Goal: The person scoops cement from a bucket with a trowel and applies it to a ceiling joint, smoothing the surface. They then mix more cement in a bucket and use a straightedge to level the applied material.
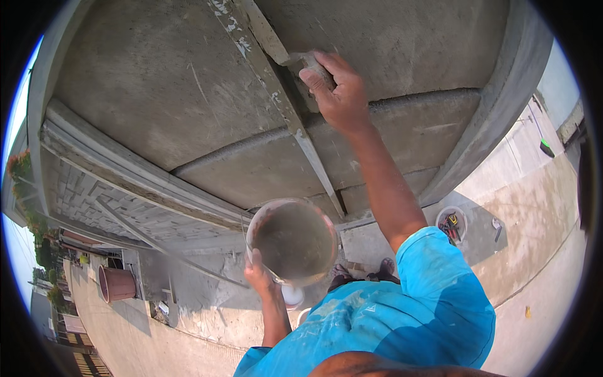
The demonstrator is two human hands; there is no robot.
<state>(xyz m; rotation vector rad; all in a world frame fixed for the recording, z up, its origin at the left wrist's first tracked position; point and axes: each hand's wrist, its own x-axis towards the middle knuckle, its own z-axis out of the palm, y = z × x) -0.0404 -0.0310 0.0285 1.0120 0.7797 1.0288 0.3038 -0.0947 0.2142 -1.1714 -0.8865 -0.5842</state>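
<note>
My left hand (259, 274) grips the near left side of a round bucket (250, 237), thumb up by its rim. A grey, wet-looking mix (295, 242) shows inside it. Stretched up and forward, my right hand (341, 94) is closed around a pale grey, block-like thing (318, 70) that looks like a sponge. That thing is at the grey plastered wall (402, 56), beside the end of a short wooden piece (267, 34). Just left of it, a long paint-spattered wooden strip (276, 97) runs down across the wall.
A pale bucket with tools (451, 225) stands on the ground to the right. At left lies a brown pot (117, 284) by the paving. A long pole (169, 251) slants beside the block-patterned wall (94, 198). My feet (386, 267) show below the bucket.
</note>
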